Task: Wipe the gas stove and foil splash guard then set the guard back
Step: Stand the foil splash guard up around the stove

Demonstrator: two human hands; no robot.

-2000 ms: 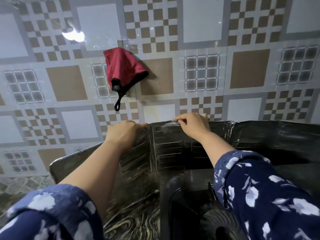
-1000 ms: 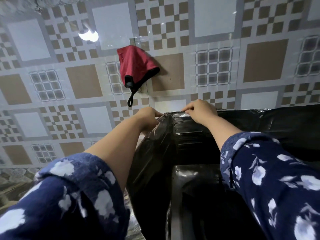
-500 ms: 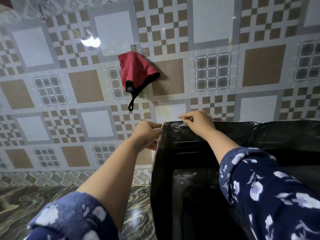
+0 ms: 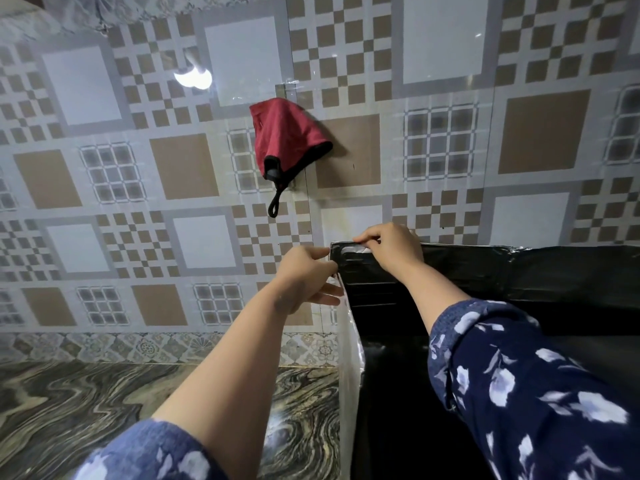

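Observation:
The foil splash guard (image 4: 540, 275) stands upright against the tiled wall, dark on its inner face, with its left side panel (image 4: 349, 372) seen edge-on and shiny. My left hand (image 4: 308, 278) pinches the guard's top left corner from the outside. My right hand (image 4: 391, 247) grips the top edge just right of that corner. The gas stove (image 4: 391, 410) lies inside the guard as a dark, barely lit surface; my right sleeve covers much of it.
A red cloth with black trim and a loop (image 4: 284, 147) hangs on the patterned tile wall (image 4: 194, 244) above the guard's corner. A marbled dark countertop (image 4: 104, 410) stretches to the left of the guard. A lamp reflection (image 4: 192, 77) glares on the tiles.
The left side panel has swung from spread out to the left to nearly edge-on, closing in beside the stove. Both hands stayed on the top corner; the counter at left is now exposed.

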